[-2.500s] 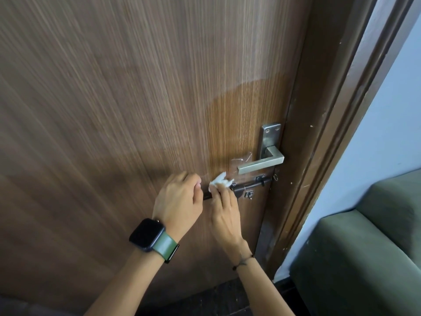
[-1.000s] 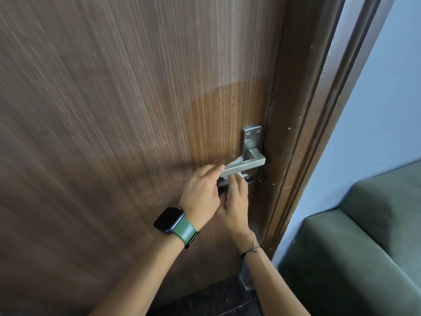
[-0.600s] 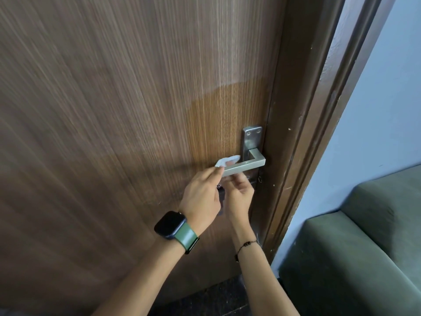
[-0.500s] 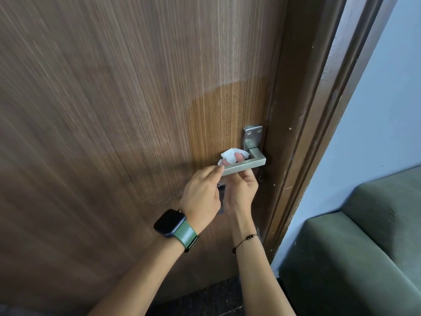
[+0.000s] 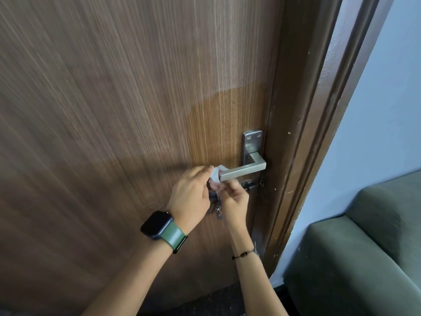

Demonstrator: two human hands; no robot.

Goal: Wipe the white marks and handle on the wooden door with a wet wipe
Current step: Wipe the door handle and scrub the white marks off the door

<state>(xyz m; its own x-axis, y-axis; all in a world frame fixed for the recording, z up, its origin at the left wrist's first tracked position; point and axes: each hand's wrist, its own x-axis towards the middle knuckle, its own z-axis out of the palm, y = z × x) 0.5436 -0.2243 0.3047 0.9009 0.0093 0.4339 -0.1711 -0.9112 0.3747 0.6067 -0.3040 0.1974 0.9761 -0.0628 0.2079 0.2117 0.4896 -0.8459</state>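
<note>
Brown wooden door (image 5: 136,110): your right hand (image 5: 234,197) now pinches the crumpled white wet wipe (image 5: 215,176) off the brushed-metal lever handle (image 5: 242,171)'s tip, left hand (image 5: 190,199) loosely curled alongside, so the handle looks nearly wiped.

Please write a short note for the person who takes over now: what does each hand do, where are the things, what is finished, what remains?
Left hand: fingers at the free end of the handle, touching the wipe; grip unclear.
Right hand: below the handle, pinching the wipe from underneath.
Wipe: bunched at the free end of the handle on the door.
Done: a darker, damp-looking patch lies above and left of the handle; no white marks show there.
Left: the handle's bar toward the metal plate, and the latch below if wanted.
</note>
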